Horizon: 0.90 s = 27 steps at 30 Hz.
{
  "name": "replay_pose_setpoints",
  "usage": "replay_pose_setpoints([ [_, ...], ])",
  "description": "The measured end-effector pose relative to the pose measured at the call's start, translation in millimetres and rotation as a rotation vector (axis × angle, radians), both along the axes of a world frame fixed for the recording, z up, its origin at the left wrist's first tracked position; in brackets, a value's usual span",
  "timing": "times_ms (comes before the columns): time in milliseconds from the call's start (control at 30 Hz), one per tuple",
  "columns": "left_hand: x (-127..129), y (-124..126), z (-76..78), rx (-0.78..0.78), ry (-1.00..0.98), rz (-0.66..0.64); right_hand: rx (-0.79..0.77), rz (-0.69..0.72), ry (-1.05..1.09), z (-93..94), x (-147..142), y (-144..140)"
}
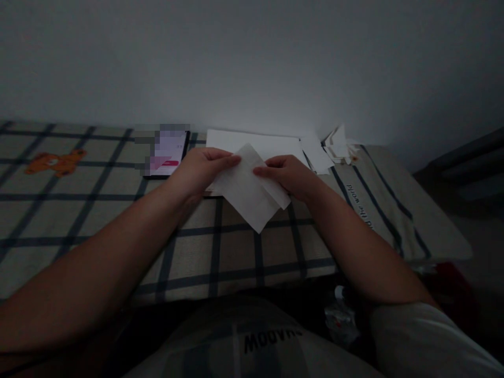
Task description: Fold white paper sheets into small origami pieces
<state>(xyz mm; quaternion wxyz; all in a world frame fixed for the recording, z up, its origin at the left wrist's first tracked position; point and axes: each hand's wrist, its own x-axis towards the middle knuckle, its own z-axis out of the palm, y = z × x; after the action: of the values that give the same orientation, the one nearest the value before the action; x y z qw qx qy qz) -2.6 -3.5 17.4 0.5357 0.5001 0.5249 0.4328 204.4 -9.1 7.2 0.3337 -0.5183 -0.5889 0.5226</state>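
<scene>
White paper sheet (pixel 248 189) mid-fold, pinched by left hand (pixel 200 170) and right hand (pixel 289 176).
Next, probably pressing the crease; phone (pixel 167 152) at ten o'clock on the checked bed (pixel 98 210).

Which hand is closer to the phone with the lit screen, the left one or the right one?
Left. The left hand holds the folded white paper just beside the phone, almost touching its right edge. The right hand grips the paper's other side, farther from the phone.

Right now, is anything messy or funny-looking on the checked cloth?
Mostly tidy. Both hands, left hand and right hand, hold a folded white paper. The one untidy spot is the far right corner, where small paper pieces lie heaped at odd angles beside the flat sheets. The phone lies flat.
</scene>
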Motion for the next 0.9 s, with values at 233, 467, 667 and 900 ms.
replay_pose_setpoints([
  [233, -0.5, 1.1, -4.7, -0.004, 0.017, -0.015, 0.032, -0.007, -0.034, -1.6, 1.7, 0.7],
  [467, -1.7, 4.0, -4.8, -0.016, 0.129, -0.032, 0.102, 0.018, -0.142, -3.4, 1.5, 0.7],
  [667, -2.1, -0.2, -5.0, -0.053, 0.179, -0.128, 0.107, 0.052, -0.142, -8.0, 1.7, 1.8],
  [900, -1.7, 0.5, -5.7, -0.019, 0.193, -0.085, 0.053, 0.075, -0.164, -8.6, 2.5, 3.8],
])
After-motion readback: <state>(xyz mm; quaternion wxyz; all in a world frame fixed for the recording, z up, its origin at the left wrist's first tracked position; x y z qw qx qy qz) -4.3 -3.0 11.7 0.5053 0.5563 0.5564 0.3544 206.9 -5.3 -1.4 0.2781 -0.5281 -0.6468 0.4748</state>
